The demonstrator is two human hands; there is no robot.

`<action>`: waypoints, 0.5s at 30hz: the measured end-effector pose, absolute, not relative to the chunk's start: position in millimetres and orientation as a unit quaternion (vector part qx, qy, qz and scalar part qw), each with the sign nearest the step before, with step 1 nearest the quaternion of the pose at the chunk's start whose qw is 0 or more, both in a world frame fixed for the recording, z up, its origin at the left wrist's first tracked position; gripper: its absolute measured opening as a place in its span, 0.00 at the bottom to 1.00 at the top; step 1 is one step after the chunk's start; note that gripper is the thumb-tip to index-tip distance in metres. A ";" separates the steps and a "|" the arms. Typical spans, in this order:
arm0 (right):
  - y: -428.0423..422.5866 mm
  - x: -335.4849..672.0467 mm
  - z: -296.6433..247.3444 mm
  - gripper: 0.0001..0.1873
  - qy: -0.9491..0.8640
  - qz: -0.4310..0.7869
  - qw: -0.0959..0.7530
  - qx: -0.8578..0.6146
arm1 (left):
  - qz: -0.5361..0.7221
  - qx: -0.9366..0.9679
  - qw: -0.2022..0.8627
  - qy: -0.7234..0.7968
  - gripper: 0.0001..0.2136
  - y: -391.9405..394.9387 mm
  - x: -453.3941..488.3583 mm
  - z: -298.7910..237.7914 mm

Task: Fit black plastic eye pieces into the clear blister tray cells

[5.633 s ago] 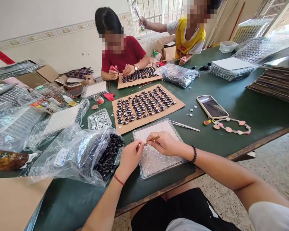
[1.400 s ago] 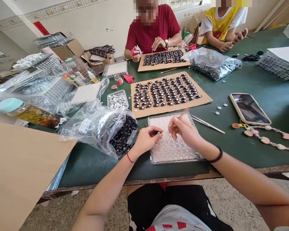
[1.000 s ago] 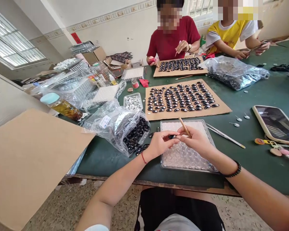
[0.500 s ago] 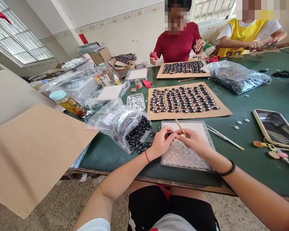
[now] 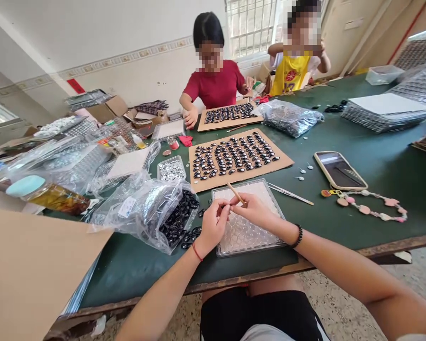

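Note:
My left hand [image 5: 215,221] is closed in a pinch, its fingertips meeting those of my right hand. A small black piece shows between them in the earlier frame; now it is mostly hidden. In my right hand [image 5: 258,212] a thin wooden stick [image 5: 235,192] slants upward, gripped by the fingers. Beneath both hands lies a clear plastic tray [image 5: 248,240] with round cells and a white sheet. To the left, a clear bag [image 5: 142,208] spills black oval pieces [image 5: 181,213]. Beyond the tray is a cardboard sheet [image 5: 282,164] with rows of black oval pieces.
Tweezers [image 5: 291,193] lie right of the tray, near a phone [image 5: 341,171] with a beaded strap [image 5: 372,201]. A box of small white discs [image 5: 171,169] and a jar with a blue lid [image 5: 49,194] stand left. Across the table sit two people, one in red [image 5: 216,85].
The view has swung right, showing more of the table there. My hands stay together over the tray. The person in red reaches down beside their cardboard; the one in yellow has raised both hands.

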State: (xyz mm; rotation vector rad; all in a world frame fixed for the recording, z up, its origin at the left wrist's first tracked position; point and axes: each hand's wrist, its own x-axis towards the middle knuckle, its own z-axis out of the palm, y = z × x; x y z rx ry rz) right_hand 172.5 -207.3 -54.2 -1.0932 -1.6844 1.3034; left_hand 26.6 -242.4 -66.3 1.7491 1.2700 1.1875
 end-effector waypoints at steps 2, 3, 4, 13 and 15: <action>-206.2 172.1 -55.9 0.07 -0.656 0.505 0.363 -0.428 | 0.448 0.676 0.330 0.483 0.07 -240.8 25.9 -67.1; -205.8 172.1 -55.8 0.07 -0.657 0.504 0.361 -0.430 | 0.448 0.674 0.342 0.478 0.06 -239.7 26.0 -67.2; -205.3 172.4 -55.1 0.07 -0.656 0.504 0.360 -0.431 | 0.450 0.666 0.364 0.470 0.06 -238.4 26.1 -66.8; -194.0 184.0 -44.6 0.07 -0.570 0.578 0.417 -0.409 | 0.411 0.660 0.318 0.543 0.15 -243.5 -4.9 -45.1; -193.1 184.5 -44.7 0.06 -0.547 0.605 0.419 -0.399 | 0.327 0.725 0.150 0.587 0.16 -253.7 -20.8 -49.9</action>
